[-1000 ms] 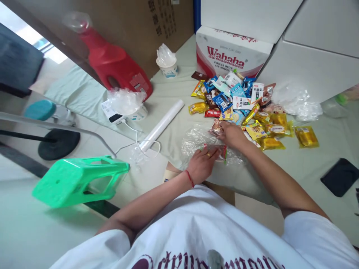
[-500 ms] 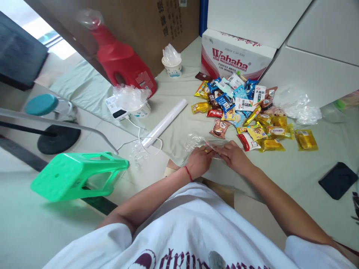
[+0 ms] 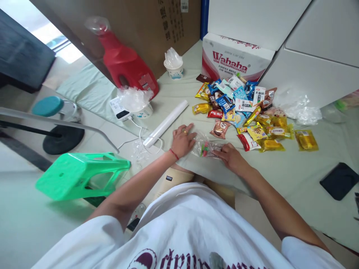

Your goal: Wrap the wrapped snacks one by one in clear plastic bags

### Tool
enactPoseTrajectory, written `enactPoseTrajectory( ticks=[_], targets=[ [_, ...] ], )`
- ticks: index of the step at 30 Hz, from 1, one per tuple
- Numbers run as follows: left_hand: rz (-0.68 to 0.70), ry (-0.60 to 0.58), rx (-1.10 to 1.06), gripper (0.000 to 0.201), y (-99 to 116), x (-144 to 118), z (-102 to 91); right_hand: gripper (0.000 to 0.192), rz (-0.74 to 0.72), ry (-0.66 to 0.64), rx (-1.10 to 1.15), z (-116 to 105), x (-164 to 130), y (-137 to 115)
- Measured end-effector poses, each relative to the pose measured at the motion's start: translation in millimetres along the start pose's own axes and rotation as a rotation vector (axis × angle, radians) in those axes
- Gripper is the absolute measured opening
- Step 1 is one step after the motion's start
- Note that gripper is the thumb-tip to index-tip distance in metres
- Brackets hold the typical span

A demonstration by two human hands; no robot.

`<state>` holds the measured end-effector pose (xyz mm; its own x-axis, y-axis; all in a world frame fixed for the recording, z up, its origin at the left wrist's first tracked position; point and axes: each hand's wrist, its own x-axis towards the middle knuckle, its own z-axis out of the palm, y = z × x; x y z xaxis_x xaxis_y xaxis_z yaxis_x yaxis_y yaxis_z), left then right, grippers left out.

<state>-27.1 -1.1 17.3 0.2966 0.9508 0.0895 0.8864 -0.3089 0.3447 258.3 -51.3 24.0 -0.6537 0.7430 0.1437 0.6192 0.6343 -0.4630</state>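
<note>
In front of me on the pale green cloth lies a crumpled clear plastic wrapping [image 3: 198, 144] with small red and green pieces [image 3: 205, 149] showing through it. My left hand [image 3: 183, 141], with a ring and a red bracelet, rests at its left edge, fingers spread apart. On the other side, my right hand [image 3: 231, 157] pinches the wrapping's right end between thumb and fingers. Just beyond it is a brown snack packet [image 3: 220, 129], at the near edge of a heap of wrapped snacks [image 3: 238, 99].
Left of the hands lies a white roll [image 3: 166, 123], beside a white cable [image 3: 137, 123]. Farther back stand a red jug [image 3: 126, 61], paper cups [image 3: 174, 71] with plastic film, and a Wahaha carton [image 3: 235, 56]. A green stool [image 3: 81, 173] is at left; a black pouch [image 3: 339, 181] lies right.
My left hand has moved left, away from my right hand, and its fingers have spread. The wrapping with red and green pieces now shows between the hands.
</note>
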Motion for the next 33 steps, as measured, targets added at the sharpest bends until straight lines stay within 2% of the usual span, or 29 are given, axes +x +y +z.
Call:
enactPoseTrajectory(
  ticks=[2,4,6,8,10,12,14,16,19,20,22,25,27,30,33],
  targets=[
    [-0.098,0.029,-0.097,0.061,-4,7,1.5,0.044,-0.018,-0.04,-0.06,0,0,0],
    [-0.103,0.012,-0.201,0.081,-7,13,1.4,0.048,-0.034,-0.085,-0.121,-1,0,-1],
    [0.01,-0.068,-0.276,0.069,-9,17,-1.3,0.052,-0.034,-0.127,-0.169,-2,0,-3],
    [0.126,-0.14,-0.334,0.039,-13,17,-6.4,0.054,-0.022,-0.151,-0.193,-4,0,-5],
    [0.178,-0.187,-0.382,0.019,-22,13,-12.5,0.054,-0.014,-0.156,-0.186,-7,-1,-9],
    [0.196,-0.244,-0.413,0.014,-34,4,-17.9,0.051,-0.008,-0.145,-0.155,-10,-2,-12],
    [0.201,-0.291,-0.439,0.02,-46,-7,-21.0,0.046,0.0,-0.128,-0.118,-13,-5,-16],
    [0.137,-0.207,-0.476,0.033,-50,-14,-20.8,0.043,0.004,-0.113,-0.086,-16,-9,-20],
    [-0.033,0.054,-0.419,0.037,-35,-15,-15.5,0.044,0.005,-0.096,-0.061,-17,-14,-24],
    [-0.057,0.078,-0.354,0.038,-25,-14,-13.9,0.045,0.011,-0.092,-0.059,-18,-15,-25],
    [-0.028,-0.007,-0.208,0.046,-7,-11,-14.2,0.044,0.032,-0.088,-0.064,-17,-16,-26],
    [0.022,-0.191,-0.115,0.022,10,-12,-28.3,0.042,0.071,-0.087,-0.082,-16,-18,-27],
    [0.008,-0.302,-0.189,0.011,14,-15,-44.2,0.041,0.089,-0.098,-0.098,-16,-17,-28],
    [-0.087,-0.434,-0.412,0.013,22,-17,-60.3,0.04,0.097,-0.111,-0.111,-15,-13,-30],
    [-0.194,-0.433,-0.615,0.016,46,-12,-50.3,0.041,0.093,-0.105,-0.101,-13,-8,-33]
  ],
)
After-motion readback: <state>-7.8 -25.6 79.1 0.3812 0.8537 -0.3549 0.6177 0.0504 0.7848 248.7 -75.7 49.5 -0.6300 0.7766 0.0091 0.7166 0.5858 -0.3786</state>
